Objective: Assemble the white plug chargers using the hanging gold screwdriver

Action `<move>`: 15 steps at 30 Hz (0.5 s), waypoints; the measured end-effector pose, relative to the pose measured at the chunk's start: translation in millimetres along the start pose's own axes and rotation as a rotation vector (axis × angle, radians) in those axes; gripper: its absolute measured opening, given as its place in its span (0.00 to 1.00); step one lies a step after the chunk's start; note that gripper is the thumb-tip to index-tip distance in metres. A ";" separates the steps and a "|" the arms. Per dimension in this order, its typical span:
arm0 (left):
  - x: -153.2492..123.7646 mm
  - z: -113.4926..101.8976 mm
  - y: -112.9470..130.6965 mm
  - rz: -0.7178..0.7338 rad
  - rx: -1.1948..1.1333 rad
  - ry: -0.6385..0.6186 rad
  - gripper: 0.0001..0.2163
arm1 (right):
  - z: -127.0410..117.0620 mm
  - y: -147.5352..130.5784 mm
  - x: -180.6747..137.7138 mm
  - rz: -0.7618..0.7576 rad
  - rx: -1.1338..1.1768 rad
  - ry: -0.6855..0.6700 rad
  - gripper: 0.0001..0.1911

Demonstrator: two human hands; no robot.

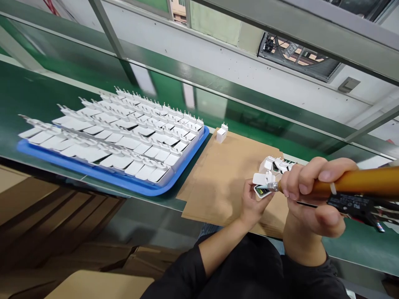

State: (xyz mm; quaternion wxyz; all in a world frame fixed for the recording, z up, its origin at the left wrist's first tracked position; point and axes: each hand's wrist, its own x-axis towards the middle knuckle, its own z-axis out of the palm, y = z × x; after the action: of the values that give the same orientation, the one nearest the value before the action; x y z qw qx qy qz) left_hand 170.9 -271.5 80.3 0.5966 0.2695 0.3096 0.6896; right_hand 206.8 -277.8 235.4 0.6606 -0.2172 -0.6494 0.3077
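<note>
My left hand is closed around a small white charger plug whose open side shows a circuit board. My right hand grips an orange-handled tool; its metal tip touches the plug. Just behind the hands lies a small heap of white plug parts. One white plug stands alone at the far edge of the brown cardboard sheet.
A blue tray filled with several rows of white plugs sits to the left on the green conveyor belt. Cardboard boxes stand below the bench. A black cable piece hangs under the tool.
</note>
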 end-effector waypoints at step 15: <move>0.3 -0.9 -1.8 -0.001 0.040 -0.039 0.28 | -1.8 -4.3 -2.3 0.034 -0.027 0.014 0.14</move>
State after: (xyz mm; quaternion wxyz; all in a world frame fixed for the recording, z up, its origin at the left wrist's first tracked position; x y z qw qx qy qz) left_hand 171.4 -271.1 78.4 0.5972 0.2945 0.3117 0.6778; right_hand 209.2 -282.3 236.6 0.6566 -0.2394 -0.6451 0.3087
